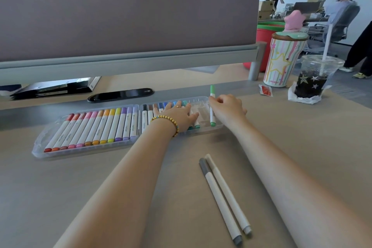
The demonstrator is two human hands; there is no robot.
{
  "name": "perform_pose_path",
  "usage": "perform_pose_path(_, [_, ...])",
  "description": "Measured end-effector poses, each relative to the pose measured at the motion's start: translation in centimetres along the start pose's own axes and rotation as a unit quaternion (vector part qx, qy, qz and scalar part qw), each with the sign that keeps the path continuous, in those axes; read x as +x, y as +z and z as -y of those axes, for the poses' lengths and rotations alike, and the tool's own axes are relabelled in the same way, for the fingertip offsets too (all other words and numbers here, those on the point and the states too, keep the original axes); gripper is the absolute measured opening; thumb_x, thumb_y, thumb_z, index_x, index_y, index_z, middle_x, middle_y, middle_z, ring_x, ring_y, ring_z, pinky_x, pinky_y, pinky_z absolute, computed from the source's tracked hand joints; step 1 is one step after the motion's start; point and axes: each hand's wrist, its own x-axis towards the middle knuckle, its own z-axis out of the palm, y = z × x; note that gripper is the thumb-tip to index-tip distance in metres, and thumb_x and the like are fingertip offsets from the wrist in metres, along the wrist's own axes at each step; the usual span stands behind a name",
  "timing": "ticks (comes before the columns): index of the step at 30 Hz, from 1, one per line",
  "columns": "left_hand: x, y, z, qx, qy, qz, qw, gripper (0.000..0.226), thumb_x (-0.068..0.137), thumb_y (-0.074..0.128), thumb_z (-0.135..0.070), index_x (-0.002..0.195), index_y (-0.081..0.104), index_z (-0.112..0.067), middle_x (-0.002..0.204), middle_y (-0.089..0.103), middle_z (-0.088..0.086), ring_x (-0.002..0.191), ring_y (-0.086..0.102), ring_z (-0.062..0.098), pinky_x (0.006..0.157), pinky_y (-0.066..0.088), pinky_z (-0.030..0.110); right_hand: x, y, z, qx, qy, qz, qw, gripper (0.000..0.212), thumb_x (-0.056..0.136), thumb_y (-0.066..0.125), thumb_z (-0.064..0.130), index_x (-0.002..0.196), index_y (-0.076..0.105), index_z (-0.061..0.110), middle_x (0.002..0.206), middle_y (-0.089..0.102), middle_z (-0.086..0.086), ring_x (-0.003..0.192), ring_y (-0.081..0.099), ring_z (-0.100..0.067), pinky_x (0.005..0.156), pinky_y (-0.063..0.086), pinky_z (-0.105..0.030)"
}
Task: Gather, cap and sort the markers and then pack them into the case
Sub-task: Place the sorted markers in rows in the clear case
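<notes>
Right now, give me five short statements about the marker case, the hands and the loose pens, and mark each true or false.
1. The right hand holds a green-capped white marker over the clear plastic case. True.
2. The left hand lies flat on the markers in the case. True.
3. Two grey-capped white pens lie loose on the beige desk. True.
4. The case's left half is empty. False: it holds a full red-to-purple row.
5. The iced drink cup stands left of the case. False: it stands far right.
</notes>
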Motion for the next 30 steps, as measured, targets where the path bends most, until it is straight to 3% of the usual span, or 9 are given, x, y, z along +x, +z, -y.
perform_pose_path(4, [0.1,0.0,-0.5,-0.006,-0.045,0.004,0.999,0.057,0.098,0.017,-0.046,0.150,0.006,-0.025,0.158,0.002,0.003,0.144,0.002,0.032,0.108,0.001,0.067,-0.3,-0.4,-0.1,-0.015,0.000,0.007,1.000,0.040,0.095,0.037,0.043,0.061,0.044,0.022,0.098,0.051,-0.004,0.110,0.043,-0.027,0.091,0.032,-0.037])
perform_pose_path(7, [-0.1,0.1,-0.8,0.011,-0.034,0.004,0.999,0.058,0.097,0.013,-0.047,0.150,0.001,-0.026,0.158,-0.001,0.002,0.145,-0.002,0.028,0.108,-0.002,0.066,-0.5,-0.5,-0.2,-0.016,-0.001,0.006,1.000,0.038,0.095,0.037,0.043,0.071,0.051,0.018,0.098,0.052,-0.004,0.109,0.043,-0.027,0.090,0.031,-0.037])
perform_pose_path(12, [-0.3,0.7,0.4,0.008,0.010,-0.009,1.000,0.053,0.101,0.012,-0.035,0.150,0.001,-0.018,0.158,-0.004,0.007,0.145,-0.004,0.026,0.110,-0.001,0.060,-0.4,-0.6,0.0,-0.005,0.009,0.015,1.000,0.043,0.094,0.037,0.042,0.057,0.042,0.022,0.104,0.058,-0.007,0.111,0.042,-0.027,0.089,0.030,-0.037])
perform_pose_path(15, [-1.1,0.8,1.4,-0.025,0.001,-0.028,0.999,0.051,0.100,0.012,-0.034,0.150,0.006,-0.023,0.158,0.000,0.002,0.145,-0.001,0.023,0.111,-0.001,0.059,-0.3,-0.3,0.8,-0.016,-0.003,0.037,0.999,0.045,0.095,0.037,0.046,0.057,0.043,0.022,0.102,0.059,-0.007,0.113,0.043,-0.028,0.086,0.028,-0.036])
perform_pose_path(17, [-1.5,0.8,1.9,-0.039,-0.006,-0.033,0.999,0.051,0.099,0.014,-0.035,0.149,0.010,-0.027,0.158,0.004,0.001,0.145,0.001,0.023,0.110,0.001,0.060,-0.4,0.1,1.7,-0.054,-0.012,0.069,0.996,0.044,0.095,0.036,0.049,0.071,0.059,0.021,0.113,0.059,-0.007,0.118,0.041,-0.029,0.089,0.029,-0.036])
perform_pose_path(18, [-1.7,1.0,1.9,-0.038,-0.004,-0.037,0.999,0.051,0.099,0.014,-0.036,0.149,0.011,-0.028,0.158,0.006,0.001,0.145,0.003,0.023,0.110,0.002,0.060,-0.4,0.4,2.1,-0.078,-0.016,0.083,0.993,0.045,0.095,0.035,0.051,0.089,0.067,0.020,0.119,0.058,-0.006,0.120,0.040,-0.029,0.091,0.029,-0.036])
perform_pose_path(21, [-2.1,1.6,2.1,-0.038,0.000,-0.077,0.996,0.050,0.099,0.013,-0.036,0.149,0.013,-0.027,0.158,0.009,0.001,0.145,0.007,0.021,0.112,0.006,0.056,-0.6,1.1,3.0,-0.132,-0.024,0.088,0.987,0.051,0.095,0.034,0.052,0.125,0.060,0.019,0.131,0.051,-0.007,0.124,0.036,-0.027,0.094,0.027,-0.036])
perform_pose_path(30, [-1.5,1.8,2.6,-0.049,0.011,-0.088,0.995,0.050,0.099,0.014,-0.034,0.149,0.015,-0.025,0.157,0.013,0.002,0.144,0.010,0.020,0.115,0.009,0.052,-0.5,2.6,3.1,-0.208,-0.057,0.070,0.974,0.053,0.095,0.033,0.053,0.130,0.055,0.020,0.134,0.044,-0.009,0.125,0.033,-0.028,0.098,0.026,-0.039])
